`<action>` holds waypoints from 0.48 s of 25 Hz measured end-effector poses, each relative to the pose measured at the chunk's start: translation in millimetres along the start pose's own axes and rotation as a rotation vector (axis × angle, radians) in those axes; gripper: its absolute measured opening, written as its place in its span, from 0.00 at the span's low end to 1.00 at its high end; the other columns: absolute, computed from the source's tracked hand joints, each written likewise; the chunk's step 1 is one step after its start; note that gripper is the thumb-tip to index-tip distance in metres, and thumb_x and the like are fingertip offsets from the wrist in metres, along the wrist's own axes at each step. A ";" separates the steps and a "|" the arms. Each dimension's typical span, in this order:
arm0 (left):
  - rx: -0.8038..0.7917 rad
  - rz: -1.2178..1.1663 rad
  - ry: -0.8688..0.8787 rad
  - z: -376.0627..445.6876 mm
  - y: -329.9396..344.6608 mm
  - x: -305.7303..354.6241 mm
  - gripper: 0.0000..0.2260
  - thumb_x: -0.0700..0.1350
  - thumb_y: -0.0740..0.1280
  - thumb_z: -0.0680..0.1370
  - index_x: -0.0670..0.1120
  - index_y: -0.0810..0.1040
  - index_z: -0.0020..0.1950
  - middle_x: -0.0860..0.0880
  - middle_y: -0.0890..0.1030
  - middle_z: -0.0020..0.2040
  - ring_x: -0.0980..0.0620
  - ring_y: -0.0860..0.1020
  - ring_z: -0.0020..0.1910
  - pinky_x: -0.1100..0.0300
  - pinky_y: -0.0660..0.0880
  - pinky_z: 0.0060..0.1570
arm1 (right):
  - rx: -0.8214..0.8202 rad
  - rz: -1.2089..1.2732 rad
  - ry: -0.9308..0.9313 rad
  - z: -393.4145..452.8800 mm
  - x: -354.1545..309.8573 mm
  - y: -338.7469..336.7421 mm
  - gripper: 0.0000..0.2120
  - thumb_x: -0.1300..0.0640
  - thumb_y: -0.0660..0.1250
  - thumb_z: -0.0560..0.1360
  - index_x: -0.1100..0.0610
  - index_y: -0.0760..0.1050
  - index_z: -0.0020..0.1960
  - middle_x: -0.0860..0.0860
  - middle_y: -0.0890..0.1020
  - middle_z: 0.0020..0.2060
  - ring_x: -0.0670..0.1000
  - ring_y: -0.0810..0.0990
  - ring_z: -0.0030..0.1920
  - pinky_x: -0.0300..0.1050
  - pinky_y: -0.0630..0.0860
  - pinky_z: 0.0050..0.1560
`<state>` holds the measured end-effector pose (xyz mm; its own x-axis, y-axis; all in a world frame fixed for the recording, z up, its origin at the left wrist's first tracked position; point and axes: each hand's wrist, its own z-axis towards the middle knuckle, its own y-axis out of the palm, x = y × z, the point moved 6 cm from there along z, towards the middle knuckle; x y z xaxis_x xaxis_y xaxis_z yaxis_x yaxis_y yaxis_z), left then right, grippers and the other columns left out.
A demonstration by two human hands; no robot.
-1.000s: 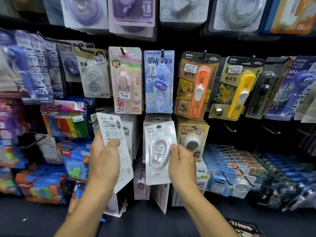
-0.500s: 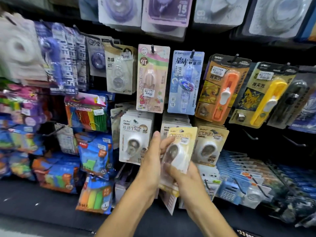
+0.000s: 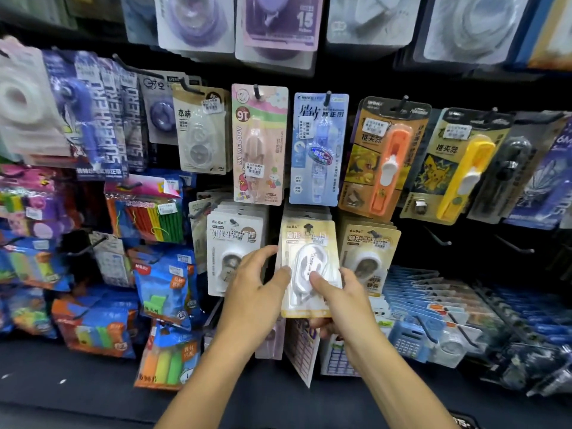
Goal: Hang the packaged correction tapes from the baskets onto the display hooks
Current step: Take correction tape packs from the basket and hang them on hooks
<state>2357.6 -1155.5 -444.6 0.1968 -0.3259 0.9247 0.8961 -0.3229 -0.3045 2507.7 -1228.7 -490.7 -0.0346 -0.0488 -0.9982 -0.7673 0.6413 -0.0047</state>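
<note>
Right hand [image 3: 340, 300] pinches yellow correction-tape pack [image 3: 309, 267] at its base, aligning it to the hook; left hand [image 3: 257, 292], fingers loosely spread, steadies its edge.

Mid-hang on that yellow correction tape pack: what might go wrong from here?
1. The yellow pack is pinched low by the right hand; whether its hole is over the hook cannot be told, so letting go now may drop it.
2. The left hand rests against the white packs alongside and could nudge them on their hook.
3. The row is tight: the pack may snag the beige packs.
</note>
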 end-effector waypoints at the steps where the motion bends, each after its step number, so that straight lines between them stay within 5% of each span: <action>1: -0.017 0.137 0.046 1.1 1.3 1.1 0.21 0.49 0.65 0.82 0.55 0.71 0.75 0.56 0.69 0.75 0.59 0.66 0.72 0.60 0.62 0.70 | 0.006 -0.082 0.044 1.4 3.2 -1.8 0.18 0.43 0.70 0.77 0.48 0.70 0.62 0.55 0.85 0.46 0.53 0.80 0.26 0.43 0.74 0.23; 3: -0.064 0.442 0.122 5.2 3.4 0.7 0.25 0.51 0.64 0.82 0.55 0.64 0.79 0.54 0.60 0.81 0.54 0.56 0.80 0.52 0.55 0.79 | 0.055 -0.301 0.065 -0.6 12.5 -10.7 0.23 0.35 0.69 0.73 0.46 0.66 0.60 0.50 0.82 0.47 0.53 0.83 0.29 0.43 0.77 0.25; 5: -0.101 0.569 0.150 10.9 4.7 -2.2 0.27 0.52 0.62 0.83 0.55 0.59 0.81 0.55 0.54 0.83 0.54 0.51 0.82 0.48 0.51 0.80 | 0.072 -0.341 0.008 -1.1 17.6 -17.7 0.18 0.39 0.71 0.73 0.45 0.69 0.55 0.50 0.83 0.46 0.52 0.83 0.30 0.45 0.79 0.25; 7: -0.147 0.514 0.156 13.2 8.8 -4.9 0.28 0.51 0.63 0.83 0.55 0.58 0.82 0.55 0.56 0.83 0.54 0.53 0.81 0.51 0.52 0.80 | -0.002 -0.284 -0.092 1.5 14.3 -14.7 0.05 0.51 0.71 0.77 0.44 0.76 0.51 0.48 0.86 0.42 0.48 0.83 0.33 0.50 0.80 0.31; 9: -0.181 0.443 0.191 11.2 17.0 -4.8 0.27 0.50 0.64 0.83 0.55 0.59 0.81 0.56 0.60 0.81 0.56 0.56 0.80 0.56 0.53 0.78 | -0.041 -0.315 -0.224 0.1 7.3 -10.5 0.11 0.58 0.68 0.80 0.41 0.79 0.50 0.43 0.86 0.43 0.44 0.83 0.39 0.45 0.78 0.38; 12: -0.144 0.447 0.286 12.7 22.6 -0.4 0.26 0.53 0.63 0.83 0.55 0.61 0.81 0.56 0.60 0.81 0.56 0.57 0.79 0.60 0.52 0.76 | 0.001 -0.165 -0.298 -17.0 10.3 -24.3 0.08 0.52 0.64 0.83 0.43 0.80 0.50 0.49 0.85 0.37 0.47 0.82 0.34 0.43 0.77 0.33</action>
<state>2382.9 -1151.3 -448.9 0.4122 -0.6813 0.6050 0.6825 -0.2090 -0.7004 2515.0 -1257.8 -499.9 0.2790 0.0736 -0.9575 -0.7465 0.6438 -0.1680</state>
